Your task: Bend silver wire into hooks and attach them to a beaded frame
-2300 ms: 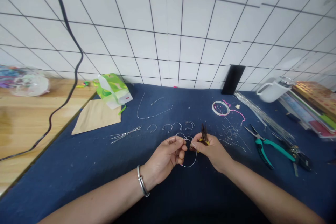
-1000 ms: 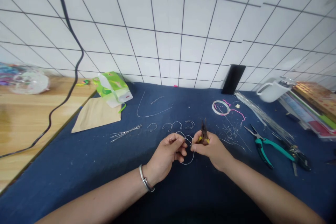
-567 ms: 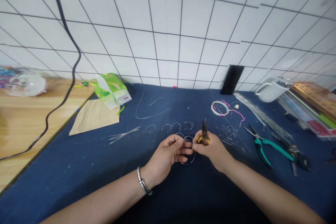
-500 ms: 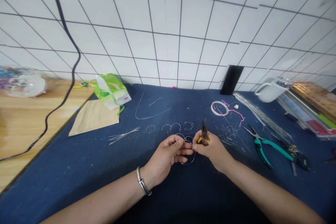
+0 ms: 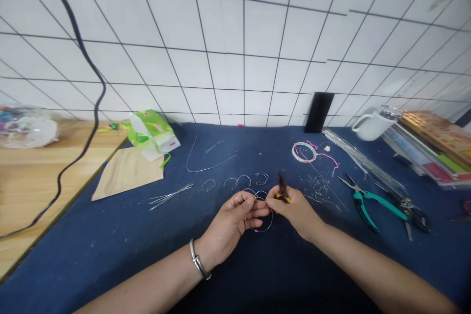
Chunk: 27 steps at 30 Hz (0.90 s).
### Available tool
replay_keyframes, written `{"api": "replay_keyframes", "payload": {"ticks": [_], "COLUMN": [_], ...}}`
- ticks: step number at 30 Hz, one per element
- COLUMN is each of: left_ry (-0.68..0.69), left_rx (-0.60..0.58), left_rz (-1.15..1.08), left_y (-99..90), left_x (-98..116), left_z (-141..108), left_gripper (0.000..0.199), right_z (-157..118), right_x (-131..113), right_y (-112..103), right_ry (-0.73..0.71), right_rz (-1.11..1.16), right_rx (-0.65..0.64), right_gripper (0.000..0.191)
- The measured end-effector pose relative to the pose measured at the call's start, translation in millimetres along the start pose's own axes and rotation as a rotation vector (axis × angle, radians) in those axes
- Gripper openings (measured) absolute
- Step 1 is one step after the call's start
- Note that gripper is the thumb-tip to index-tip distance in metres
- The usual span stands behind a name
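My left hand (image 5: pixel 230 218) pinches a thin silvery wire bent into curved loops (image 5: pixel 272 220), its other fingers curled loosely behind. A small pink spot shows low on the wire's round loop. Pliers with dark jaws and yellow handles (image 5: pixel 282 184) are tucked in my right hand (image 5: pixel 300 211), jaws pointing up and away. That hand's thumb and forefinger meet at the wire, close to my left fingertips. The exact spot they grip is hidden. Just beyond lie bent wire pieces: a small ring (image 5: pixel 209 185), a double curve (image 5: pixel 237 181) and a smaller curl (image 5: pixel 262 178).
Straight wires (image 5: pixel 171 196) and a long bent wire (image 5: pixel 211 170) lie left. Rightward are a white ring with pink beads (image 5: pixel 293 153), wire scraps (image 5: pixel 319 186), teal-handled pliers (image 5: pixel 384 204), a wire bundle (image 5: pixel 362 162) and a white mug (image 5: pixel 371 125). A black cable (image 5: pixel 99 98) hangs at left.
The camera view has shifted and tilted slightly, so the scene sits a little further left. Both hands keep nearly the same pose at the wire, with the pliers still in my right hand.
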State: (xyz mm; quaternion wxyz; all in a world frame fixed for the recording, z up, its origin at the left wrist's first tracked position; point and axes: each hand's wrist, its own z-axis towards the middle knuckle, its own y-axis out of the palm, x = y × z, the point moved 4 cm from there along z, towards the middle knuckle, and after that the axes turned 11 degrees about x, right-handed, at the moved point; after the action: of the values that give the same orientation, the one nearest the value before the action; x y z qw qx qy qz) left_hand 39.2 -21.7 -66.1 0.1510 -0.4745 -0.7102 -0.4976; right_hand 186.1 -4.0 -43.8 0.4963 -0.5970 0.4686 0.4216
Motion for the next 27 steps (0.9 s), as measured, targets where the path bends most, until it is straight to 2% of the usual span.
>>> {"api": "replay_keyframes", "payload": {"ticks": [14, 20, 27], "left_ry": [0.028, 0.008, 0.143], "left_rx": [0.005, -0.028, -0.037], "left_rz": [0.083, 0.145, 0.396], "left_y": [-2.3, -6.7, -8.9], "left_x": [1, 8, 26], "left_z": [2, 7, 12], "left_gripper": [0.017, 0.022, 0.020], "right_z": [1, 1, -1], "right_x": [0, 2, -1], "right_y": [-1, -2, 2], "right_ry": [0.056, 0.067, 0.060], "right_rz": [0.070, 0.053, 0.024], "right_rx": [-0.018, -0.025, -0.073], "right_gripper": [0.006, 0.007, 0.006]}}
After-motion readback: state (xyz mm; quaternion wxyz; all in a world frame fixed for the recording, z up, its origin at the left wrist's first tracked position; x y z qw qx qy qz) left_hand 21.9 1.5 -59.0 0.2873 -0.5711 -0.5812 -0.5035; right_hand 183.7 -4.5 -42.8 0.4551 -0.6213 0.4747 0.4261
